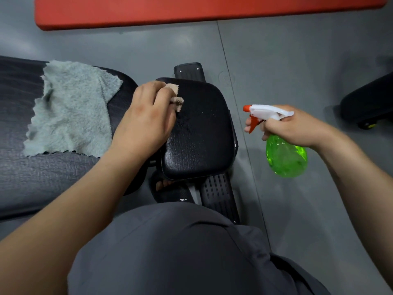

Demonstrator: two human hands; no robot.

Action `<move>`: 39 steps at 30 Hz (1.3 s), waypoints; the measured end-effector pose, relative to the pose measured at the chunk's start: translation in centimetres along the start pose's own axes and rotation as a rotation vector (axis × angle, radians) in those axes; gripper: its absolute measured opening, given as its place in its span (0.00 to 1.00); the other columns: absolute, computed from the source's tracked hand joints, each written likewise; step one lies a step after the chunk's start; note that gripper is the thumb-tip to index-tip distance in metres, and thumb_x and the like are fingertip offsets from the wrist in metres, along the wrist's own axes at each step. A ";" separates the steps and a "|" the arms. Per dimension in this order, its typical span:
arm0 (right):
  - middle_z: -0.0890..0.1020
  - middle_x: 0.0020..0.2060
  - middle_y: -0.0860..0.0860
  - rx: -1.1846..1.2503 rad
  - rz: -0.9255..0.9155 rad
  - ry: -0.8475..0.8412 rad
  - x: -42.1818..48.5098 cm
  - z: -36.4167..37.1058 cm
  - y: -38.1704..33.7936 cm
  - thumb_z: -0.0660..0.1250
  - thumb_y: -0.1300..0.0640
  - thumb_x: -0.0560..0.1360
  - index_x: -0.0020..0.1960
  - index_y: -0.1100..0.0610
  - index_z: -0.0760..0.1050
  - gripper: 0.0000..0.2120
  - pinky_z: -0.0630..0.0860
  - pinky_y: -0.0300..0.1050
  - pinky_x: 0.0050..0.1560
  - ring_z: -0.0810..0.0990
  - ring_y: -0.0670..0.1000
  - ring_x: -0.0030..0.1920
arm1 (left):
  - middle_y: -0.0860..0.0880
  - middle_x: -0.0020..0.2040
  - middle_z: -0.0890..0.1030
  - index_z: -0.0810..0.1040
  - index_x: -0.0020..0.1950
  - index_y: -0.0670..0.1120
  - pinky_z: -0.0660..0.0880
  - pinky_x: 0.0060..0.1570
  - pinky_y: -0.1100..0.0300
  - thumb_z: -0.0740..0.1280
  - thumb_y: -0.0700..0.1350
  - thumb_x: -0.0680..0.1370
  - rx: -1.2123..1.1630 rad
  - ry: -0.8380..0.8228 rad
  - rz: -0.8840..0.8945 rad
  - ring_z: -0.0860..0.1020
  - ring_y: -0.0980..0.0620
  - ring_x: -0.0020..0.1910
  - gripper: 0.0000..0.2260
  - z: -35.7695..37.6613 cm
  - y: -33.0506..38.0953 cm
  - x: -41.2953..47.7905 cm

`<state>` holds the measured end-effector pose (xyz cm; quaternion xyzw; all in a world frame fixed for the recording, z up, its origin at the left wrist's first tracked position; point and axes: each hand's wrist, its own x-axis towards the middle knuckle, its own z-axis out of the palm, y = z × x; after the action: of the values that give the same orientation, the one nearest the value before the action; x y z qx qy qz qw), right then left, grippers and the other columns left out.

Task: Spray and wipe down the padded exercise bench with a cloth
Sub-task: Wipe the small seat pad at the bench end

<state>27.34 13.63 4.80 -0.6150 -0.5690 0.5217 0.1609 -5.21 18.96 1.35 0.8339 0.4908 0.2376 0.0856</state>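
Left hand (pixel 146 116) on the left side of the seat pad (pixel 202 135), fingers curled round a small bunched beige cloth (pixel 174 94) and pressing it onto the black vinyl; bunching gives a firm wad to rub with, by my reading. Right hand (pixel 295 126) held off to the right of the seat pad, over the grey floor (pixel 297 60), fingers wrapped round the neck of the spray bottle (pixel 285 154), at least one finger lying on the orange trigger; cannot tell whether it is squeezed. Nozzle faces back toward the seat pad, so the bottle looks parked clear of the wiping stroke yet ready for another shot. No mist or droplets made out. Grey-green towel (pixel 72 109) lies spread to the left of the seat pad, on the long back pad (pixel 42 177), touched by neither hand, probably kept in reserve for drying or for the bigger surface. Judged step: wiping the seat pad; the long pad appears not yet done. Count: two hands, both busy; two cloths (one beige in hand, one grey-green lying); one spray bottle, green body, white head; two bench pads. Also one red mat (pixel 191 11) beyond the seat pad, one sandalled foot (pixel 170 190) just under its near edge, one dark object (pixel 370 103) far to its right
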 end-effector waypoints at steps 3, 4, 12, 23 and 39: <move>0.87 0.51 0.48 -0.043 0.012 -0.112 -0.7 0.8 0.3 0.62 0.62 0.73 0.61 0.51 0.81 0.19 0.81 0.50 0.53 0.84 0.60 0.52 | 0.39 0.65 0.75 0.76 0.63 0.38 0.76 0.52 0.47 0.63 0.44 0.83 0.007 -0.009 0.004 0.72 0.39 0.64 0.12 -0.1 0.1 0.0; 0.86 0.49 0.48 -0.067 0.018 -0.135 -0.9 1.1 0.3 0.61 0.59 0.71 0.60 0.48 0.82 0.20 0.81 0.50 0.53 0.84 0.59 0.48 | 0.39 0.65 0.75 0.76 0.63 0.39 0.76 0.51 0.47 0.63 0.44 0.83 0.010 -0.014 0.004 0.72 0.39 0.64 0.12 -0.1 0.1 0.1; 0.86 0.47 0.51 -0.081 0.078 -0.044 -1.5 2.3 3.2 0.62 0.45 0.67 0.54 0.50 0.80 0.19 0.81 0.61 0.53 0.84 0.59 0.47 | 0.40 0.64 0.75 0.76 0.63 0.39 0.77 0.46 0.46 0.62 0.45 0.83 0.024 -0.042 0.027 0.72 0.39 0.63 0.12 -0.1 0.2 0.1; 0.79 0.34 0.50 -0.154 0.337 0.555 -1.9 7.6 14.0 0.71 0.49 0.78 0.44 0.55 0.76 0.10 0.73 0.47 0.38 0.76 0.54 0.36 | 0.41 0.65 0.74 0.76 0.63 0.41 0.77 0.54 0.45 0.64 0.50 0.83 -0.054 -0.074 0.055 0.72 0.40 0.64 0.14 -0.4 0.3 0.0; 0.81 0.51 0.49 -0.230 -0.211 0.635 4.1 6.7 1.2 0.66 0.54 0.76 0.55 0.57 0.79 0.10 0.68 0.38 0.58 0.76 0.51 0.56 | 0.40 0.57 0.75 0.74 0.56 0.38 0.78 0.50 0.43 0.73 0.45 0.78 -0.081 -0.035 0.060 0.75 0.40 0.57 0.14 -0.4 0.1 0.0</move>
<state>21.71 14.22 -0.76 -0.6983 -0.6062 0.2173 0.3124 -5.34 18.87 1.73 0.8481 0.4540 0.2450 0.1209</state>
